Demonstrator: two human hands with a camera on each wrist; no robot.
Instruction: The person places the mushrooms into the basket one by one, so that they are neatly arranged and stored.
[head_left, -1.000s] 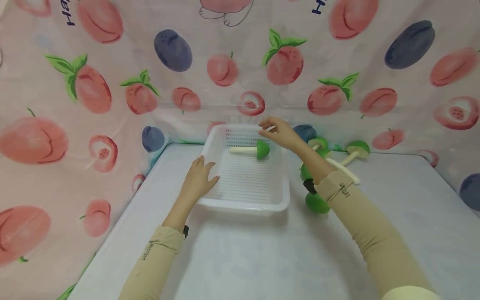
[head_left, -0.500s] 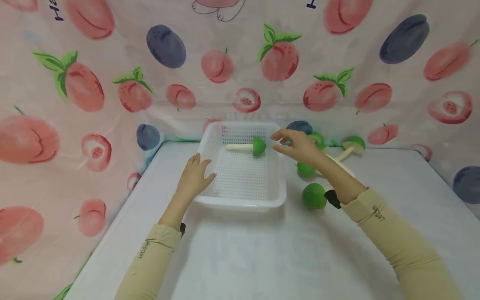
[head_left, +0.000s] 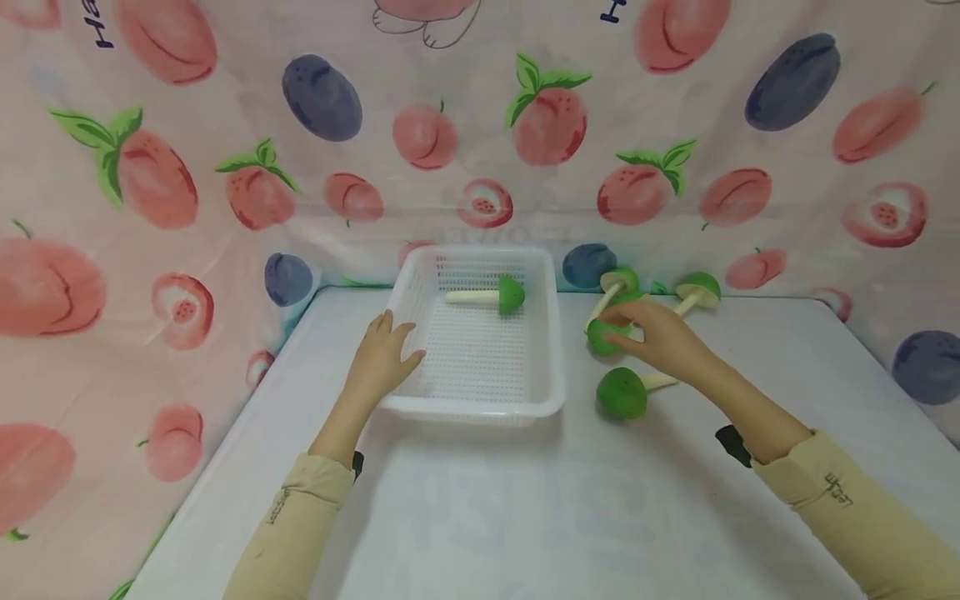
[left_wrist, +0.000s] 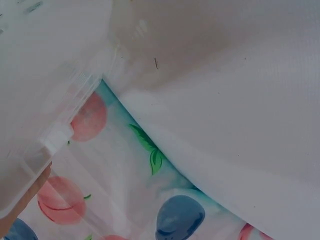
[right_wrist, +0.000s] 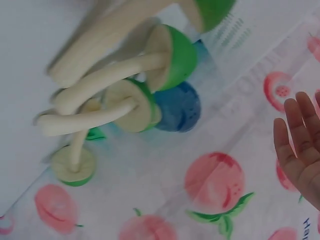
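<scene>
The left hand [head_left: 381, 360] rested, fingers loosely spread, at the left rim of a white basket [head_left: 468, 408]. Farther right, the right hand [head_left: 663, 337], thumb and fingers parted, neared a green-capped mushroom [head_left: 601, 338] (contact unclear).

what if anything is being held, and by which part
The right hand, open near a green mushroom cap, holds nothing. The left hand is at the left rim of the white basket; whether it grips cannot be told.
</scene>
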